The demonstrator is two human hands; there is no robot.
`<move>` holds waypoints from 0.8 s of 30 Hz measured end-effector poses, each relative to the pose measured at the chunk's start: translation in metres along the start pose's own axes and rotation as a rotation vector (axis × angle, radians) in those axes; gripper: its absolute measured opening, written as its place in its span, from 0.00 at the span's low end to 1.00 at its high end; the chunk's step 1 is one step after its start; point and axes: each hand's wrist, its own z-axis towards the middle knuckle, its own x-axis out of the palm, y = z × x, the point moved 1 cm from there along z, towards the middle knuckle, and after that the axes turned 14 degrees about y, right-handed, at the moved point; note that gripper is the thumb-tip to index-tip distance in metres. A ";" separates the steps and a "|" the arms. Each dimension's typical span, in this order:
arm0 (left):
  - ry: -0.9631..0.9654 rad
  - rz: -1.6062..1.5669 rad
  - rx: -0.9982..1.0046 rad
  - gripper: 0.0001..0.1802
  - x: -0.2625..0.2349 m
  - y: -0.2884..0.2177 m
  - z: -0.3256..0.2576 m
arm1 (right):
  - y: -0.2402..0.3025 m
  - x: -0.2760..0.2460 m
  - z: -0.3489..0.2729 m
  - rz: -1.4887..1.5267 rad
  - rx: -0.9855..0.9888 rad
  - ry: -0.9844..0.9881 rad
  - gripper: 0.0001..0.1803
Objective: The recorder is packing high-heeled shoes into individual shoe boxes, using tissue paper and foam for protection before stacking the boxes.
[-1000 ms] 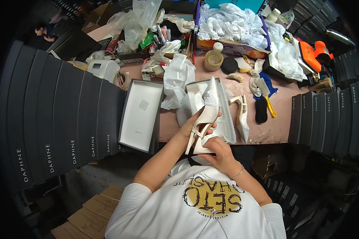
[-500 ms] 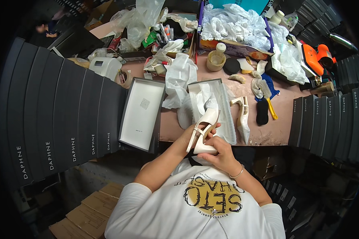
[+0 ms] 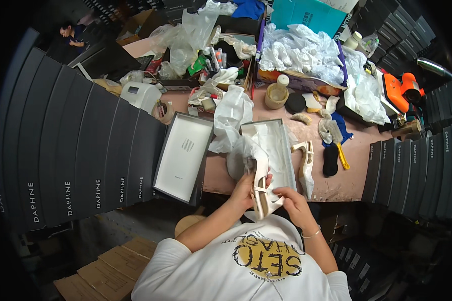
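Observation:
A white heeled shoe with a strap is held over the table's near edge, its toe pointing away from me and white tissue by the toe. My left hand is wrapped round its side. My right hand has its fingertips closed at the heel. Behind the shoe lies an open shoe box lined with white paper, which the shoe partly covers. The matching white shoe lies on its side to the right of that box. A box lid or tray with a white inside rests at the left.
Dark shoe boxes line the left side, and more dark boxes flank the right. A yellow-handled brush, a black pad and a bottle of liquid are on the table. A carton of crumpled paper stands behind.
The shoe has turned more upright and come lower, toward my body. My right hand has shifted right, from under the heel to its end. The whole view has tilted slightly.

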 end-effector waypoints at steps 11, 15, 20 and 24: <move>0.016 2.270 0.154 0.27 0.087 -0.106 0.088 | -0.019 -0.029 -0.005 0.234 0.057 -0.299 0.31; -0.147 2.974 -0.374 0.27 0.067 -0.199 0.189 | -0.018 -0.033 -0.027 0.551 0.078 -0.280 0.28; -0.050 2.617 -0.096 0.20 0.099 -0.222 0.178 | -0.007 -0.032 -0.025 1.020 -0.192 -0.332 0.33; 0.046 2.582 0.232 0.15 0.178 -0.186 0.089 | 0.022 -0.041 -0.023 0.935 -0.256 -0.086 0.41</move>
